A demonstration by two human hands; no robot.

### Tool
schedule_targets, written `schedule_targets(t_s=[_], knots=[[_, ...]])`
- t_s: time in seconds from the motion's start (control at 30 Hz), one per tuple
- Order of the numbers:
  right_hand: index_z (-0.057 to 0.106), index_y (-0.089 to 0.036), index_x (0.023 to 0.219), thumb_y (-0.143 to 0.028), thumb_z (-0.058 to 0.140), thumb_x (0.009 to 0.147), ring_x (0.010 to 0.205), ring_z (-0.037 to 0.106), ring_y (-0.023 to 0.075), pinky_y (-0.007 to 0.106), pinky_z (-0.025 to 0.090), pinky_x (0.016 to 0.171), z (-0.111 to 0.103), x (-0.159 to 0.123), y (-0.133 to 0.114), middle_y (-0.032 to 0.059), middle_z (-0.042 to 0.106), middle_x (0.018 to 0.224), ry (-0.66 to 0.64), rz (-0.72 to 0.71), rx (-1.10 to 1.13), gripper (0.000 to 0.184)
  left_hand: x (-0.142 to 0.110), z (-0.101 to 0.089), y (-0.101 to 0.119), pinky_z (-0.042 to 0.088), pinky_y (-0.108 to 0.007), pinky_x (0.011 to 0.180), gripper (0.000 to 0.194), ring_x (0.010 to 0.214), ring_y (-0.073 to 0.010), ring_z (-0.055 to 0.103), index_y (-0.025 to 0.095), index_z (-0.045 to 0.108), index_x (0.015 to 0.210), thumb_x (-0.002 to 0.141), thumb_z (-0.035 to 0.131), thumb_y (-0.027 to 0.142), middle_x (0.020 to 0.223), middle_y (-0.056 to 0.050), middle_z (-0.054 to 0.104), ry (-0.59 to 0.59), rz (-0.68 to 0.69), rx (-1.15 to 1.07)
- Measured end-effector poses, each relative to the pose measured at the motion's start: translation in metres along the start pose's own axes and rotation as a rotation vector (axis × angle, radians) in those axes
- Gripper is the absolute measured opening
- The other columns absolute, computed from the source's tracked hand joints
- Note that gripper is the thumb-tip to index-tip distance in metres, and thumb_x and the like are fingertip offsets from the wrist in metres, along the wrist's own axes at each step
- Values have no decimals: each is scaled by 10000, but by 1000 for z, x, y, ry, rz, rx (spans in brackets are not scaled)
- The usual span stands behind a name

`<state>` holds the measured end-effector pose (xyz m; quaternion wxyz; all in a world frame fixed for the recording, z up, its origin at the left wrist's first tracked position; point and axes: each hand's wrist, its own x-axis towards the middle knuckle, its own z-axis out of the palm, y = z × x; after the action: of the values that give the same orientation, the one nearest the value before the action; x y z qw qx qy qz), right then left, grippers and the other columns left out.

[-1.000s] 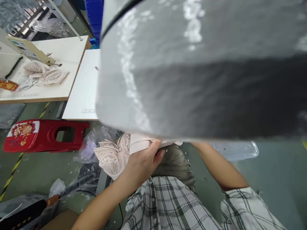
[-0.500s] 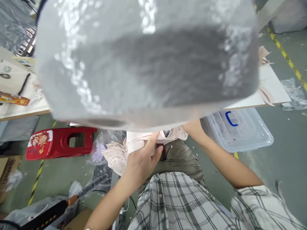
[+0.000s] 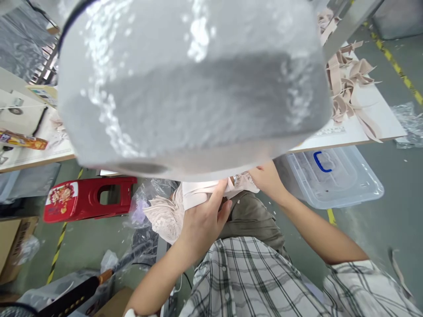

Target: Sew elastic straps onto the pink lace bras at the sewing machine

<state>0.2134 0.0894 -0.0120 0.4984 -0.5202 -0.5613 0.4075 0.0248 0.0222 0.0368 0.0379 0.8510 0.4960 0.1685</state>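
Note:
A pale pink lace garment (image 3: 165, 218) hangs over my lap, its pleated lace side spreading to the left. My left hand (image 3: 203, 222) holds the smooth folded part of it, index finger stretched along the cloth and thumb apart from it. At the garment's right end, my right hand (image 3: 269, 180) pinches the lace edge; its fingertips are partly covered. A large grey, blurred machine head (image 3: 198, 97) fills the upper view close to the camera. It hides the far part of the cloth and whatever lies behind it. A small shiny metal part shows between the hands.
Beige fabric strips (image 3: 346, 92) lie on the white table (image 3: 386, 123) at right. Below stands a clear lidded box (image 3: 343, 185) with a blue handle. On the left are a red plastic stool (image 3: 89, 198), plastic bags (image 3: 145, 202) and a cardboard box (image 3: 15, 246).
The view has shifted slightly, uncovering more beige strips to the right of the machine head. Both hands keep hold of the garment, with little visible movement relative to it.

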Motion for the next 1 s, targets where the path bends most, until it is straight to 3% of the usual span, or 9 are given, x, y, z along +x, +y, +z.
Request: schedule_targets(t_s=[0.13,0.23,0.33,0.43,0.53,0.7,0.87,0.93,1.0], knots=[[623,-212,911,-455,599,902,828,621,179,328,515,797,0,-5,-1,34,666,898,-21,52,51,245,0,2,1,623,-331,731,465,896,-251,738,158,474,1414,970,540,279,1085,-108,759,-5,-8,-26],[615,-220,918,-463,620,887,813,610,173,313,510,761,2,-9,-1,26,650,894,-24,87,111,245,-1,4,1,624,-375,825,489,1015,-277,722,181,435,1443,973,534,274,1149,-114,741,-7,0,-33],[610,-230,927,-477,622,879,790,591,164,305,499,746,4,-13,0,14,630,873,-26,99,179,252,-5,7,2,599,-436,920,632,1168,-316,664,165,281,1535,978,537,315,1276,-168,678,42,7,6],[606,-228,932,-468,619,871,788,589,166,304,495,731,5,-18,-2,14,623,861,-45,127,197,248,-10,10,4,632,-384,813,809,1114,-310,695,109,52,1589,993,509,411,1332,-246,622,124,-13,55],[597,-224,948,-429,617,855,784,595,171,300,490,694,6,-24,-9,21,624,872,-46,137,190,226,-11,11,5,635,-330,693,860,1025,-295,731,77,-46,1586,1003,475,435,1340,-287,602,130,-12,73],[614,-220,947,-379,667,802,812,616,186,340,510,786,7,-45,-23,40,662,927,-2,69,100,222,-20,17,17,615,-383,857,857,1229,-333,627,22,-77,1573,1011,455,388,1404,-310,539,140,32,122],[677,-223,996,-395,640,835,808,637,197,323,527,719,6,-78,-30,41,709,923,-75,284,216,239,-42,25,51,557,-398,985,863,1286,-359,576,-8,34,1578,988,517,396,1385,-271,576,103,102,172],[703,-226,996,-429,623,863,840,651,199,318,532,734,3,-87,-31,41,723,945,-77,347,302,256,-50,26,58,547,-408,999,879,1306,-371,554,-3,52,1579,975,538,411,1381,-269,580,98,127,94],[725,-225,957,-447,647,857,847,648,193,309,527,752,-2,-92,-31,33,726,928,-40,355,341,256,-59,31,57,592,-395,896,872,1185,-352,647,17,46,1580,973,531,412,1304,-266,633,53,127,-68]])
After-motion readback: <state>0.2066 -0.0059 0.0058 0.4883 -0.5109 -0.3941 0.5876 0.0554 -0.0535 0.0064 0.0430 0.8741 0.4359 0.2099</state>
